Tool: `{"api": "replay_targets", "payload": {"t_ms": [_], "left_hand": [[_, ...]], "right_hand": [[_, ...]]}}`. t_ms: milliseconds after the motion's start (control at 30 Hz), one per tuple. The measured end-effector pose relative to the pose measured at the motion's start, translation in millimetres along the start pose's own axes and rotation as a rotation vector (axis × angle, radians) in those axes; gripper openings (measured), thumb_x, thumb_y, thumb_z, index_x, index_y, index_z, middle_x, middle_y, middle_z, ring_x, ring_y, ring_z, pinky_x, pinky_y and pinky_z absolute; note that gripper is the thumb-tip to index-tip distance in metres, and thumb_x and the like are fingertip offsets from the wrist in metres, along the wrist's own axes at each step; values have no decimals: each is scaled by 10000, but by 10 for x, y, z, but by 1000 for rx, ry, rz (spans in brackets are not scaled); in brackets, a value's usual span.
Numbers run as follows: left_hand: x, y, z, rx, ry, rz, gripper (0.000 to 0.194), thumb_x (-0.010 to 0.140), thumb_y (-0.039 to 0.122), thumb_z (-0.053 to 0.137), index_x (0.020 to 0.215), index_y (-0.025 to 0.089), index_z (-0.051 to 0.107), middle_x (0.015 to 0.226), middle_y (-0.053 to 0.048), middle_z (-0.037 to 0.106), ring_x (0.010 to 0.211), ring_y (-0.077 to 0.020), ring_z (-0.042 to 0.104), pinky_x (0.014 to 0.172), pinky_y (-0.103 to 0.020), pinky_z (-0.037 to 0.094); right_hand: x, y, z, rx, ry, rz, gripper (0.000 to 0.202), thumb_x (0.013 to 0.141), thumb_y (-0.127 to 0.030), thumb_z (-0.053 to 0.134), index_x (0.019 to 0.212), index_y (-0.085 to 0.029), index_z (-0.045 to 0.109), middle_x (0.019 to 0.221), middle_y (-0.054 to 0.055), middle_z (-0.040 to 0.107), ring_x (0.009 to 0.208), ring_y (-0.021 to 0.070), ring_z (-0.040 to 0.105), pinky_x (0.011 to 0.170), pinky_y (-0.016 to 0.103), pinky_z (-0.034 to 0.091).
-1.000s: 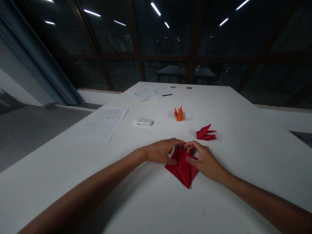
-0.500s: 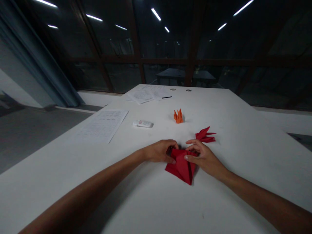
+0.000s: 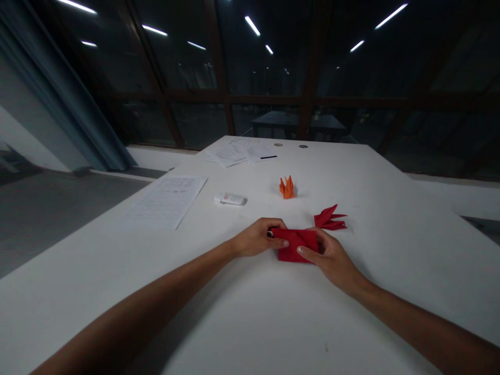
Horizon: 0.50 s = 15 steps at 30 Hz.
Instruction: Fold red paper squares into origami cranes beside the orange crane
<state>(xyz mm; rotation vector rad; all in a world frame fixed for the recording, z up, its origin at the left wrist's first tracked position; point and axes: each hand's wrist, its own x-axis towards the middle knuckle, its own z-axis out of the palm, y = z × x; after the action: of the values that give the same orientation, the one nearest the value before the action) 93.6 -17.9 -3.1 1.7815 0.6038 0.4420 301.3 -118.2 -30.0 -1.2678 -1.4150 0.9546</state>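
A folded red paper is gripped at its left side by the left hand and at its right side by the right hand, with both thumbs laid on its near face. Just beyond the right hand, a red origami figure is set on the white table; farther back, an orange origami figure is seen. Printed sheets are spread toward the left, near a small white bottle-like object.

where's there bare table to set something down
The table is bare right of the red figure, between the printed sheet and left forearm, and just nearer than the red paper. Crowded where left hand and right hand hold that paper, close to the figure.
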Motion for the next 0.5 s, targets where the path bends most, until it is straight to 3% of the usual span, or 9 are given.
{"api": "replay_targets", "payload": {"t_ms": [100, 167, 233, 300, 367, 500], "left_hand": [[24, 4, 21, 174, 104, 154, 174, 799, 287, 751, 863, 149, 667, 840, -11, 603, 732, -123, 528, 664, -230, 423], [23, 10, 17, 337, 139, 277, 78, 788, 164, 722, 862, 158, 698, 883, -22, 601, 748, -120, 528, 672, -226, 419], [11, 9, -8, 447, 153, 344, 175, 768, 57, 665, 897, 168, 705, 920, -28, 606, 787, -127, 549, 707, -228, 437], [2, -7, -56, 546, 147, 344, 290, 750, -6, 605, 954, 178, 696, 958, -32, 614, 819, -134, 571, 747, -237, 457], [4, -36, -124, 656, 131, 300, 365, 756, -22, 562, 1026, 191, 684, 1009, -36, 623, 821, -137, 585, 772, -252, 471], [-9, -53, -262, 771, 106, 224, 388, 803, -14, 506, 1089, 194, 666, 1071, -50, 644, 855, -153, 611, 836, -289, 489]], "right_hand": [[-21, -4, -28, -254, 111, -177, 66, 877, -270, 670, 894, -209, 652, 836, 14, 683, 756, 197, 628, 685, 319, 508], [-52, -15, -58, -430, 173, -415, 34, 886, -184, 655, 894, -213, 669, 864, 22, 700, 815, 205, 630, 770, 350, 493], [-92, -28, -81, -597, 178, -663, 134, 879, -99, 642, 927, -218, 678, 906, 29, 724, 863, 214, 628, 843, 389, 461], [-133, -39, -85, -766, 134, -808, 192, 876, -58, 619, 961, -217, 684, 918, 37, 737, 854, 222, 616, 842, 413, 437], [-169, -42, -66, -921, 56, -852, 209, 889, -51, 590, 987, -207, 690, 941, 53, 741, 858, 233, 608, 834, 425, 425], [-212, -34, 11, -1086, -129, -799, 175, 911, -102, 592, 1025, -189, 693, 962, 74, 733, 897, 253, 608, 858, 442, 415]]}}
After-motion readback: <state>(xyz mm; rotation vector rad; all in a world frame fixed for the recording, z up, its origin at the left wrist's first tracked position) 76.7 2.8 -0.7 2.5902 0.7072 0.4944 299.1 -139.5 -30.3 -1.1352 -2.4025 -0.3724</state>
